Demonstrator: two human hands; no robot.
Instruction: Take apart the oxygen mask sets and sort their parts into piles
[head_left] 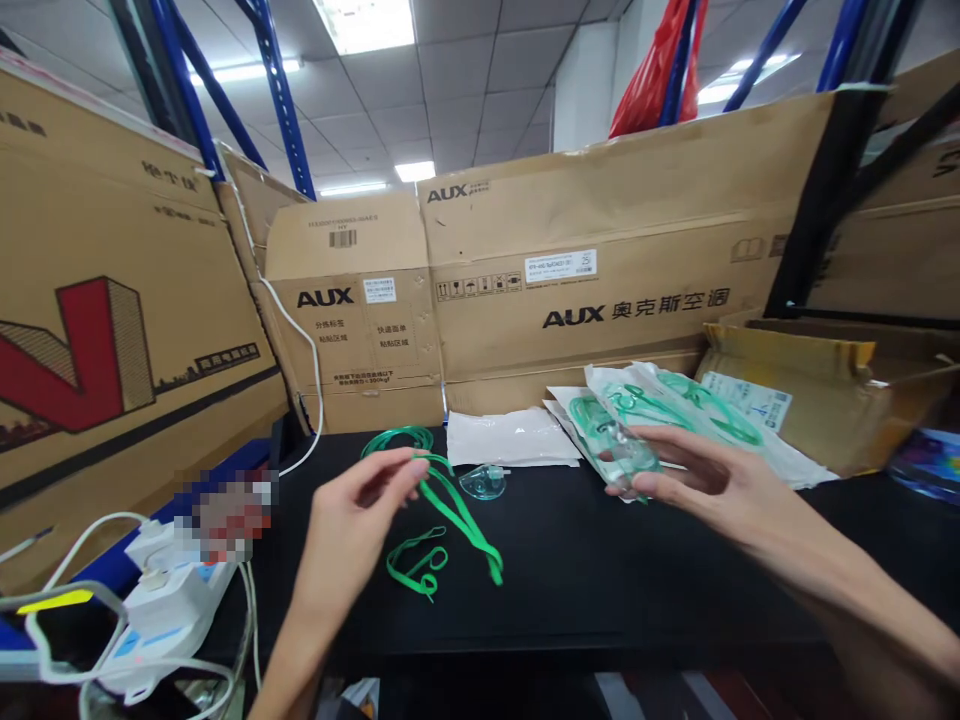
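Note:
Green elastic straps (461, 515) hang down from the pinched fingertips of my left hand (358, 510), with their lower ends over the black tabletop (555, 590). My right hand (705, 478) is closed around a clear, greenish plastic mask (630, 452), gripped between thumb and fingers. Between the hands, a small clear plastic piece (484, 482) with a spout lies on the table. Another green strap (409, 575) lies curled below my left hand. Behind that hand sits a coil of green tubing (397, 437).
Packets of green tubing and masks (697, 405) are stacked at the back right, beside an open cardboard box (810, 400). A white packet (510, 438) lies at the back. Large cartons (600, 260) wall the table. A power strip (172, 610) with cables is at left.

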